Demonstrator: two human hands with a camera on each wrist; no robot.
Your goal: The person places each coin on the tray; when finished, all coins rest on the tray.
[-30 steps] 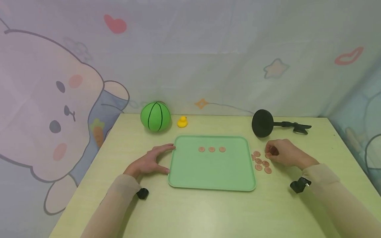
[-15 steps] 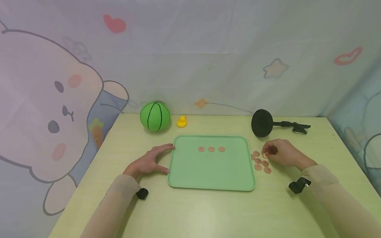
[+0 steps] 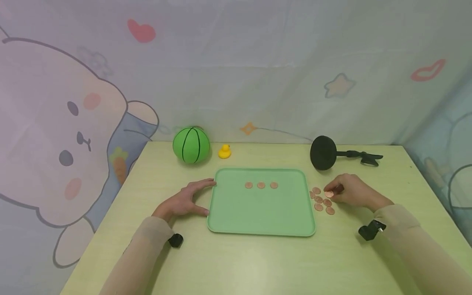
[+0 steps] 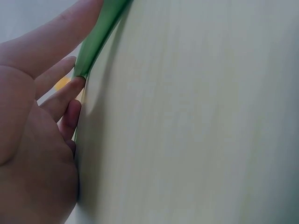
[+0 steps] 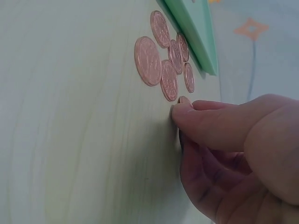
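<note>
Pinching coin (image 3: 329,194) at table (image 3: 250,264), backdrop (image 3: 236,82) beyond

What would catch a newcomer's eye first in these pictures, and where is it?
Probably the bright green ball at the back left of the table, with a small yellow duck just right of it. Next, the green tray in the middle, bearing three coppery coins in a row. Right of it, the right hand pinches another coin beside a cluster of coins.

Probably a staged tabletop corner, cartoon-printed cloth (image 3: 236,82) behind, pale table (image 3: 239,262), toy duck (image 3: 224,153), green ball (image 3: 191,146)
</note>
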